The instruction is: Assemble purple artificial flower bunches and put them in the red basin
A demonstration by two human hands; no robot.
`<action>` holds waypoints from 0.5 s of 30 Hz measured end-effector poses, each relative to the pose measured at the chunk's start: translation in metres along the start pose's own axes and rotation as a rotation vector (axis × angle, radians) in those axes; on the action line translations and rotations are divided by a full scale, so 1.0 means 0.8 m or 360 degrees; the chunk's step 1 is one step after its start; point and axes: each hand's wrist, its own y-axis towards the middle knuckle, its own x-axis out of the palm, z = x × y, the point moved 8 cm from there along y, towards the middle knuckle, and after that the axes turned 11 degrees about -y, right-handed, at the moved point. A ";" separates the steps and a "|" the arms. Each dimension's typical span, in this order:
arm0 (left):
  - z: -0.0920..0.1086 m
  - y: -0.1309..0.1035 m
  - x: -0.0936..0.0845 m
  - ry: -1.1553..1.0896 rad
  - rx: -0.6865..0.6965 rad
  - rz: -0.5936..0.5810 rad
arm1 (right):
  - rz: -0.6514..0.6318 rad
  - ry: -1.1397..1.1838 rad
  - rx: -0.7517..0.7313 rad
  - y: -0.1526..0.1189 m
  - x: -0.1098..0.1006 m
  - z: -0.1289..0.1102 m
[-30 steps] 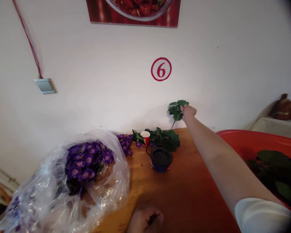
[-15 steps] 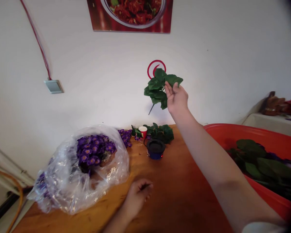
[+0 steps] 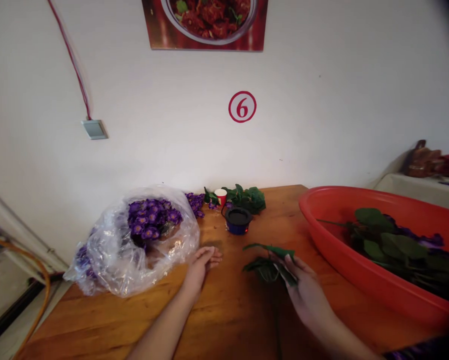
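Note:
My right hand [image 3: 303,285] is closed on an artificial leaf spray [image 3: 267,270] of dark green leaves, held low over the wooden table. Its stem hangs down and looks blurred. Nothing shows in my left hand [image 3: 202,262], which is over the table with its fingers loosely stretched toward the right. Beside that hand, on the left, lies a clear plastic bag [image 3: 112,265] with purple artificial flowers [image 3: 149,220] in it. Beyond both hands stands a small dark blue heating pot [image 3: 238,221] with a black top and a red light.
A red plastic tub [image 3: 322,235] on the right holds green leaves and purple flowers [image 3: 400,237]. Along the wall lie more leaf sprays [image 3: 250,197], loose purple flowers [image 3: 195,204] and a red and white paper cup [image 3: 220,196]. Another surface [image 3: 408,192] stands behind the tub.
My right hand has brought the leaf spray down from in front of the wall to low over the table. My left hand has shifted slightly away from me and to the left.

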 end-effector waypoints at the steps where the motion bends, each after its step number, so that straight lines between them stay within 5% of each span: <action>1: 0.003 -0.007 0.010 0.0217 0.0064 -0.0075 | 0.0071 0.0049 -0.0012 0.000 -0.013 0.013; 4: 0.012 -0.039 0.055 0.1011 0.0314 -0.0397 | 0.0248 0.0183 -0.0082 -0.001 -0.027 0.030; 8: 0.006 -0.088 0.111 0.1960 0.0640 -0.0690 | 0.0380 0.0321 -0.0097 -0.003 -0.003 0.033; 15: -0.048 -0.116 0.140 0.2466 0.0537 -0.0763 | 0.0225 0.0280 -0.0118 -0.009 0.056 0.024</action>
